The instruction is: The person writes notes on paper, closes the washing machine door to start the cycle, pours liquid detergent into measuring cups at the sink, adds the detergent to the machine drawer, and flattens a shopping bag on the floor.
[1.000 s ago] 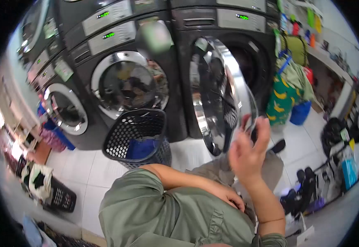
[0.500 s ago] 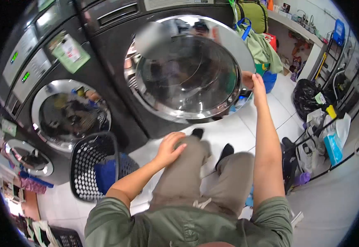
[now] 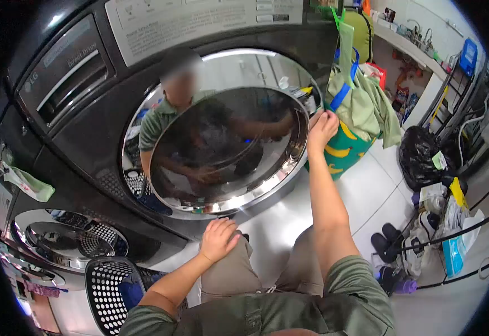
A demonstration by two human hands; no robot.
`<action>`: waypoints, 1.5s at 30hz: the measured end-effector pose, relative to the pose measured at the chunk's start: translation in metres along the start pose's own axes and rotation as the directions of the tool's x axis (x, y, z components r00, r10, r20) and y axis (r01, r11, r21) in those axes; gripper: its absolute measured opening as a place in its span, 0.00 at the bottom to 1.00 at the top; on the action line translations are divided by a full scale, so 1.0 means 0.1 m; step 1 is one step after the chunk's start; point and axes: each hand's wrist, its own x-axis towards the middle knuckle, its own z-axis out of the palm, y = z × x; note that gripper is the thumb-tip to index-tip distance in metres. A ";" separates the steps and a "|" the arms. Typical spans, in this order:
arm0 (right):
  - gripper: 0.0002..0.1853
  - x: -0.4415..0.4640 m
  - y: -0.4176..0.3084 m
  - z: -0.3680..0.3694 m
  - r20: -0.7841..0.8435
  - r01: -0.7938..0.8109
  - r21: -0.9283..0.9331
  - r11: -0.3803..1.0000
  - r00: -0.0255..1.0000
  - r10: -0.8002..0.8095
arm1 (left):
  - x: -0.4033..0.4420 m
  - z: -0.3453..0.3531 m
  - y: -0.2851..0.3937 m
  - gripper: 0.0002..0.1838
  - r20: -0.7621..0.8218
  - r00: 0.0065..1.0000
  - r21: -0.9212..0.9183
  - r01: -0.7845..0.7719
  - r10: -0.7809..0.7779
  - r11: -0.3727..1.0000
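A large front-loading washer door (image 3: 227, 154) with dark glass and a shiny chrome rim lies close against its black machine (image 3: 79, 154). I cannot tell if it is latched. My right hand (image 3: 323, 131) has its fingers curled on the right edge of the rim. Flat on my left knee rests my left hand (image 3: 220, 239), fingers stretched out and holding nothing. The glass and chrome mirror a person in a green shirt. Just right of the door stands a green bag with banana prints (image 3: 341, 150), with pale green cloth (image 3: 367, 106) spilling from its top.
A black perforated laundry basket (image 3: 101, 288) holding blue cloth stands at lower left, before another round machine door (image 3: 68, 238). Along the right are a black trash bag (image 3: 421, 154), dark slippers (image 3: 387, 241), shoes and a blue packet (image 3: 453, 255). A counter (image 3: 404, 45) runs behind.
The door has swung in toward the machine, my right hand moving with it. My view has shifted closer to the machine. My left hand stays on the knee.
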 end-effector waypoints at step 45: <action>0.25 0.85 -2.53 -0.14 0.079 0.606 -0.039 0.795 0.795 -0.602 | 0.12 0.10 -0.13 0.13 -0.003 0.993 -0.003 0.119 -0.119 0.993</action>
